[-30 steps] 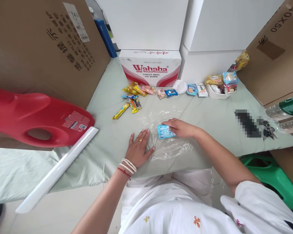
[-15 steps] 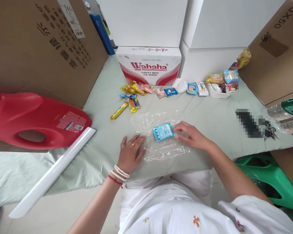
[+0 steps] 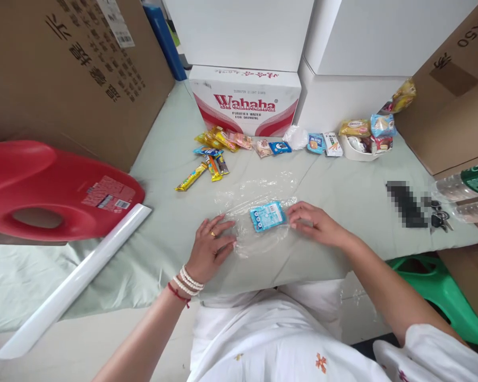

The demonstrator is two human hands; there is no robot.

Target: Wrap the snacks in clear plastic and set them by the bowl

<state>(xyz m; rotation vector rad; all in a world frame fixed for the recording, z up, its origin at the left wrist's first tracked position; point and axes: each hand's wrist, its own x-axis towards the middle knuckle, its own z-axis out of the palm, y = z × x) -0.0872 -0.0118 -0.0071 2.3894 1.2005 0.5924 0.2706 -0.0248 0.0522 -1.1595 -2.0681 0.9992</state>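
We cannot read the print on the blue packet, and a blurred dark patch on the right hides whatever lies there beside the keys. The water bottles and the red jug are cut off by the picture's edges. The clear plastic sheet is hard to trace on the pale green cloth; its edges fade out. The packet lies on that sheet, between our two hands. Our left hand rests with loosely curled fingers on the sheet's left edge, gripping nothing that we can see. Our right hand touches the sheet just right of the packet; whether it pinches the plastic we cannot tell.
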